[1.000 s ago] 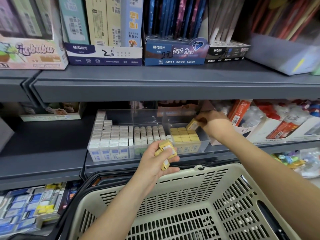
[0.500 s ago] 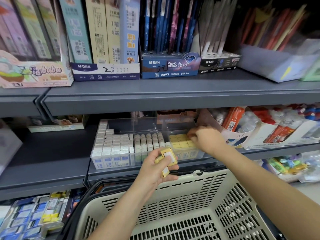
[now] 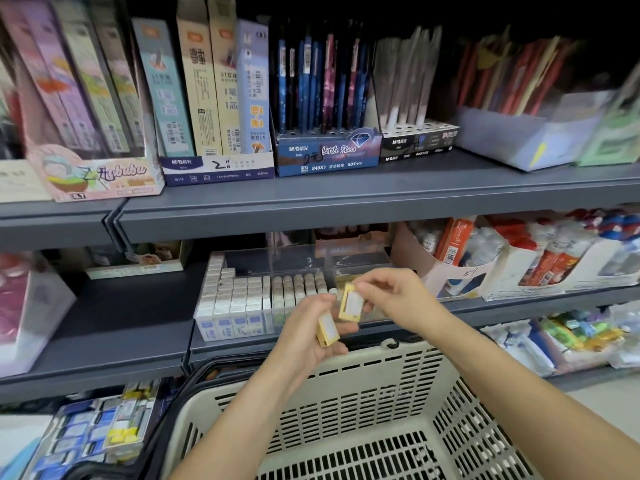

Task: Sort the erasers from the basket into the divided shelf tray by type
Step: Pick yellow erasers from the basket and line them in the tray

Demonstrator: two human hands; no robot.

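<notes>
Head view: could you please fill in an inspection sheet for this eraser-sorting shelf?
Surface: grey shelf carries the divided tray.
Job's things: white erasers fill the tray's left side; basket below.
Clutter: mixed stationery packs on the lower shelf.
Hands: left hand holds a yellow eraser; right hand pinches a second yellow eraser.
Cables: nothing seen.
Surroundings: pencil boxes above, red-capped bottles to the right.

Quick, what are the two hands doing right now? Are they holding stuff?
Left hand: closed, holding the lower yellow eraser.
Right hand: closed, pinching the upper yellow eraser.
</notes>
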